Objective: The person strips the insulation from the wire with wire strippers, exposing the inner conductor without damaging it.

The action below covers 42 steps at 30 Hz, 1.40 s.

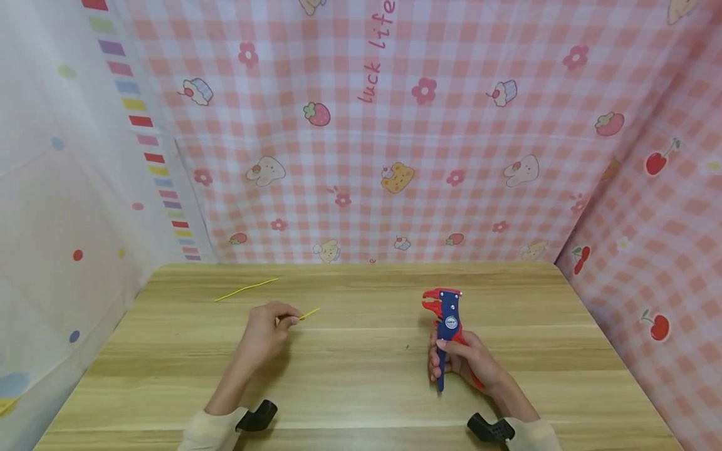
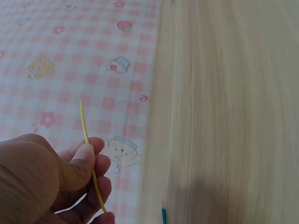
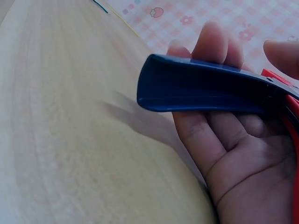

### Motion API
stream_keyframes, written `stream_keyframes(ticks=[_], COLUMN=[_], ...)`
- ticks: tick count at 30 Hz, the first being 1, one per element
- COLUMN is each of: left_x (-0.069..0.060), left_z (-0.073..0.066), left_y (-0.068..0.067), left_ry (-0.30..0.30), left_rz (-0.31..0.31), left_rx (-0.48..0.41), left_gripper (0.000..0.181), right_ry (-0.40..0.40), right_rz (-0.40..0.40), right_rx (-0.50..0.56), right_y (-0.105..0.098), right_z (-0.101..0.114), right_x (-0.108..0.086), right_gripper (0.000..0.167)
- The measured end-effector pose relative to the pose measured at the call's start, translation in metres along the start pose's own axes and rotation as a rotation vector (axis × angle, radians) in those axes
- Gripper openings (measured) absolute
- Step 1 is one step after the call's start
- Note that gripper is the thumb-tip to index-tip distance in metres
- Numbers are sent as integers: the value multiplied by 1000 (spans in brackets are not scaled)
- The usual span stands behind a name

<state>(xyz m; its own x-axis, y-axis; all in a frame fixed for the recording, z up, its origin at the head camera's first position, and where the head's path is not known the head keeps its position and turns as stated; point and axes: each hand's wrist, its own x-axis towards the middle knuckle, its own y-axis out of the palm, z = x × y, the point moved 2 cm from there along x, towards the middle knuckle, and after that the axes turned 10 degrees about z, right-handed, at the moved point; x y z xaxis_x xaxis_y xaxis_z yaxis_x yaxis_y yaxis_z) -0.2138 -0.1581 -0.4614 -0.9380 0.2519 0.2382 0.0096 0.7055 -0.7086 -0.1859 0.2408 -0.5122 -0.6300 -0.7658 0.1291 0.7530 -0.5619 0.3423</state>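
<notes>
In my left hand (image 1: 271,329), a thin yellow wire (image 1: 310,312) is pinched between thumb and fingers, above the left half of the table. It is slim and slightly bent, one end poking out past my fingertips toward the right.

My right hand (image 1: 465,360) grasps a wire stripper (image 1: 449,310), fingers curled round its handle, on the right half of the table. The tool has a dark blue body with a round white badge, silver rivets and red jaws at the top, which point left with a gap between them. One handle is blue, the other red, and they stand apart.

The table (image 1: 361,388) is pale wood with lengthwise grain. A second yellow wire (image 1: 246,289) lies on it beyond my left hand, near the far edge. A green wire (image 2: 164,216) with a bare tip shows at the bottom of the left wrist view.

Behind hangs a pink-and-white checked cloth (image 1: 338,156) printed with strawberries, cupcakes, flowers and the words "luck life". Black wrist mounts (image 1: 257,416) sit at my cream sleeves (image 1: 209,432).
</notes>
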Motion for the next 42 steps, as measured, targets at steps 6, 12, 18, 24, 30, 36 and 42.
stream_keyframes(ticks=[6, 12, 18, 24, 30, 36, 42], left_x=[2, 4, 6, 8, 10, 12, 14], left_z=[-8, -14, -20, -21, -22, -24, -26], left_y=[7, 12, 14, 17, 20, 21, 24], left_ry=[-5, 15, 33, 51, 91, 108, 125], left_rz=[19, 36, 51, 60, 51, 58, 60], left_rx=[-15, 2, 22, 20, 20, 11, 13], left_gripper=[12, 12, 11, 10, 10, 10, 10], right_ry=[6, -4, -10, -12, -14, -22, -18], right_rz=[31, 40, 46, 58, 65, 76, 79], right_rx=[14, 3, 1, 11, 23, 30, 38], right_y=[5, 10, 13, 14, 16, 18, 20], right_z=[0, -1, -1, -2, -4, -5, -4], right_x=[3, 6, 8, 9, 11, 12, 13], right_gripper=[20, 20, 19, 18, 18, 17, 17])
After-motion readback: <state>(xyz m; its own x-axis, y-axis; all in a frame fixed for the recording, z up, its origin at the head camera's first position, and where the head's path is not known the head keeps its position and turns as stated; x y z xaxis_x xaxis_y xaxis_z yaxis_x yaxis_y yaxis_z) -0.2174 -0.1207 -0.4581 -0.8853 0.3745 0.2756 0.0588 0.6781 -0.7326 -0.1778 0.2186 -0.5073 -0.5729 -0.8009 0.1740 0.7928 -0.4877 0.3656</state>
